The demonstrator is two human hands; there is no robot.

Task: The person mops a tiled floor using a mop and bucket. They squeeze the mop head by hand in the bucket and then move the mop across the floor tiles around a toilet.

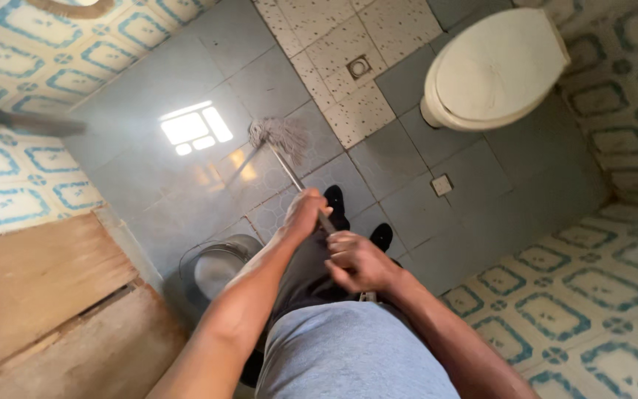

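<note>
**Bathroom, mop in hand**

Floor (481,199): grey tile, wet. Toilet (492,70): white, lid down. Bucket (219,270): metal, by my left foot. Mop (282,137): head on floor ahead. My left hand (306,210) and right hand (356,258) grip its handle.

Dim room, window glare on wet floor (190,130), edges warped.

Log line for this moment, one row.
left hand: grips mop handle | right hand: grips handle lower | mop head: on wet floor | bucket: beside legs
</note>
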